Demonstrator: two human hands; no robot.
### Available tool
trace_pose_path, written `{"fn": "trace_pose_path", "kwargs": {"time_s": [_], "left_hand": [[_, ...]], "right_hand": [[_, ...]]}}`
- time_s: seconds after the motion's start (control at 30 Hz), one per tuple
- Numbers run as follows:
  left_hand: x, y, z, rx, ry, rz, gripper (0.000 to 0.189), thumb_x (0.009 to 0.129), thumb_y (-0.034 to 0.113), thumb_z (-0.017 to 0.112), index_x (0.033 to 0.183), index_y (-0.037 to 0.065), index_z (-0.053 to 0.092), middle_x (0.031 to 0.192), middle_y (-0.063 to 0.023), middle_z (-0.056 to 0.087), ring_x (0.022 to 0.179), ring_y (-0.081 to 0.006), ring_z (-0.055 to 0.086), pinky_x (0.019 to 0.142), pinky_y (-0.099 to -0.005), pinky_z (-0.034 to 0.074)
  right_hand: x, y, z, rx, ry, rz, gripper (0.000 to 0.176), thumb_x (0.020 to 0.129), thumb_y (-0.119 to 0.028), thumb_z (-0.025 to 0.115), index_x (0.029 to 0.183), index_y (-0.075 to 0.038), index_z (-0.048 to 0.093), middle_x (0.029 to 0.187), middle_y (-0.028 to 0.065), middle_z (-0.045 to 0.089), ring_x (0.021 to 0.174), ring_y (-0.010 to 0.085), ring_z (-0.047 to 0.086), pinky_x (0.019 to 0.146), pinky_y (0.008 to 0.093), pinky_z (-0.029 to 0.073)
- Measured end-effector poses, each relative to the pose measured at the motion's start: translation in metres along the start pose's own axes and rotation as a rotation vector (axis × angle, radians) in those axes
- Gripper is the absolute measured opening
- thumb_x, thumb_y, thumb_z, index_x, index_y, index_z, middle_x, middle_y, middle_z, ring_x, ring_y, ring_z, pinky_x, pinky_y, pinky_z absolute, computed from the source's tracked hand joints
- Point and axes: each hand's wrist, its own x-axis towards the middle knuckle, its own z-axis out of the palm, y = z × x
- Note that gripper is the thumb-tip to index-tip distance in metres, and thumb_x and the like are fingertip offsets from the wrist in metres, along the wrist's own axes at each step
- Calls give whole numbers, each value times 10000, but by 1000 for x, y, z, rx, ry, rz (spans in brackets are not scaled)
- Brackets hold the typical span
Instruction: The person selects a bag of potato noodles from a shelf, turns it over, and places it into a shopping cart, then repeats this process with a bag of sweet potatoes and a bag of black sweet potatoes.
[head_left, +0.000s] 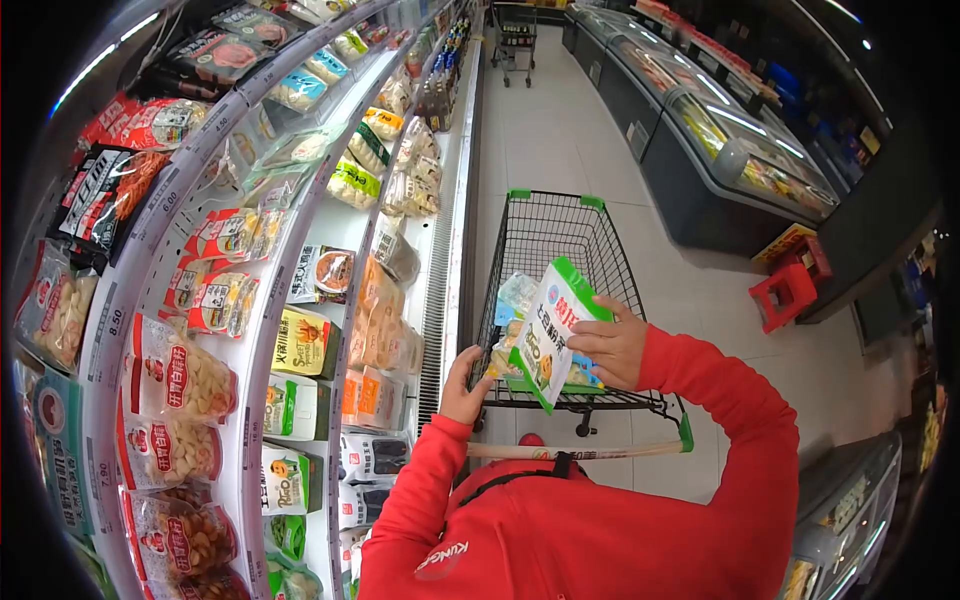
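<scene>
A white packet with green ends (553, 330) is tilted over the near end of a black wire shopping cart (625, 262). My right hand (612, 343) grips the packet's right side, fingers across its front. My left hand (466, 386) is at the cart's near left edge, left of the packet, with its fingers somewhat curled; a yellowish bit shows by its fingertips, and whether it holds this is unclear. Inside the cart, a clear bag (517, 293) and other packages lie partly hidden behind the packet.
Refrigerated shelves (268, 330) of packaged food run along the left, close to my left arm. Freezer chests (680, 150) line the right side of the aisle. A red stool (786, 297) stands at the right, and another cart (514, 42) is far ahead.
</scene>
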Motion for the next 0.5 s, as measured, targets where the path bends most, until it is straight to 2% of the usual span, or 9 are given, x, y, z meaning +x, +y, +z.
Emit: {"fn": "trace_pose_path", "kwargs": {"time_s": [0.03, 0.13, 0.23, 0.27, 0.33, 0.43, 0.47, 0.5], "left_hand": [[6, 4, -3, -205, -72, -134, 544, 839, 123, 623, 1321, 9, 397, 1344, -121, 428, 1265, -213, 387, 1046, -340, 310], [12, 33, -15, -656, -356, -201, 551, 859, 159, 622, 1328, 0, 380, 1323, -129, 454, 1229, -210, 432, 1024, -352, 350], [-10, 35, -30, -831, -516, -415, 495, 871, 176, 620, 1288, -11, 430, 1241, -132, 540, 1122, -213, 537, 956, -345, 431], [-21, 39, -32, -897, -550, -461, 476, 873, 180, 620, 1272, -12, 447, 1210, -128, 568, 1083, -213, 568, 932, -343, 454], [-43, 49, -32, -967, -385, -486, 458, 870, 186, 625, 1256, -5, 469, 1190, -131, 582, 1064, -223, 582, 927, -362, 462], [-70, 22, -49, -979, -37, -388, 419, 879, 152, 607, 1244, -5, 475, 1188, -133, 583, 1045, -242, 593, 918, -380, 473], [-77, 18, -62, -970, 92, -342, 399, 882, 138, 600, 1235, -5, 480, 1179, -133, 588, 1039, -242, 595, 915, -380, 475], [-83, 24, -76, -949, 249, -266, 359, 886, 100, 583, 1218, -2, 493, 1160, -130, 599, 1029, -237, 597, 911, -383, 476]], "right_hand": [[6, -10, -13, -6, -22, -19, 151, 757, -236, 605, 823, -115, 667, 1149, 13, 568, 1150, 197, 475, 1059, 562, 223], [20, -35, -33, 25, 1, -41, 200, 741, -218, 614, 908, -121, 664, 1182, -2, 561, 1166, 196, 465, 1061, 571, 205], [28, -48, -13, 88, 155, -50, 310, 746, -171, 577, 1047, -106, 616, 1210, -16, 558, 1171, 212, 464, 1055, 582, 183], [32, -50, 1, 106, 210, -43, 312, 746, -177, 572, 1041, -88, 624, 1220, -7, 559, 1191, 253, 446, 1052, 566, 187], [42, -62, 22, 65, 275, 107, 337, 741, -184, 587, 1044, -42, 619, 1285, 88, 511, 1222, 322, 410, 1050, 531, 212], [45, -86, 80, 352, 395, 482, 362, 745, -176, 598, 1059, 4, 607, 1342, 206, 424, 1252, 381, 365, 1061, 511, 217], [33, -91, 120, 489, 340, 533, 399, 756, -179, 608, 1102, 19, 591, 1366, 280, 351, 1250, 423, 360, 1058, 484, 255], [24, -104, 146, 702, 269, 613, 456, 792, -247, 629, 1170, 0, 565, 1407, 255, 327, 1302, 418, 311, 1074, 446, 262]]}}
